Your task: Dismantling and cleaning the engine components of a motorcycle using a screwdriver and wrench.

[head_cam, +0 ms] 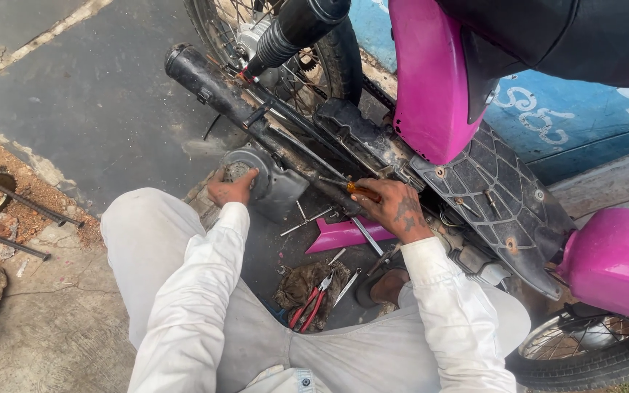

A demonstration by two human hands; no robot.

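Gripping an orange-handled screwdriver (354,189), the right hand (400,211) has its fingers closed round it, shaft pointing left into the motorbike's underside. The left hand (231,188) presses spread fingers on the grey engine cover (271,185), just left of the tip.
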